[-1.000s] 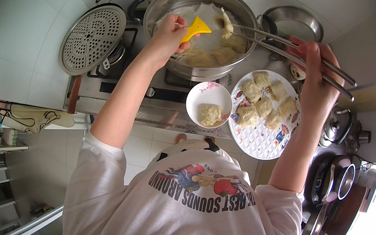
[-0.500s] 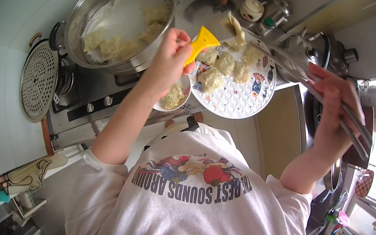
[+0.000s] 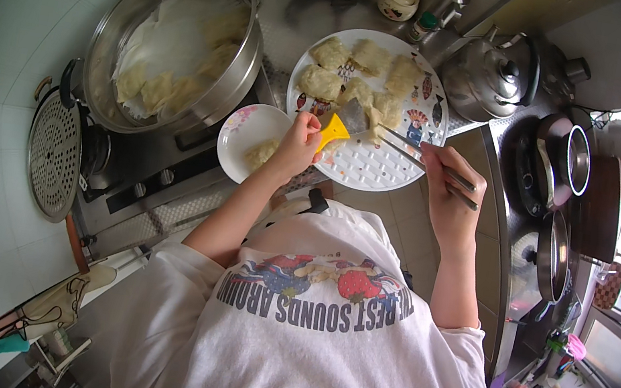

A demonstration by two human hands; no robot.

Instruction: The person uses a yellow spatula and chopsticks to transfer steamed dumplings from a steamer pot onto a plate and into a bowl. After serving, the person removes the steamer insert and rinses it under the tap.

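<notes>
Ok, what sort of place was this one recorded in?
A kitchen, probably a home one: a wide metal pot stands on a stove with control knobs, a metal kettle sits nearby, and a white plate holds pale pieces of food.

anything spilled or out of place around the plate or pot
Nothing stands out: I see no spill around the white plate or steel pot, and the plate's food pieces lie within its rim.

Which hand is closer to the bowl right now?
Left. The left hand, gripping the yellow tool, is at the right edge of the bowl in view; the right hand, with the chopsticks, is farther off, past the plate.
</notes>
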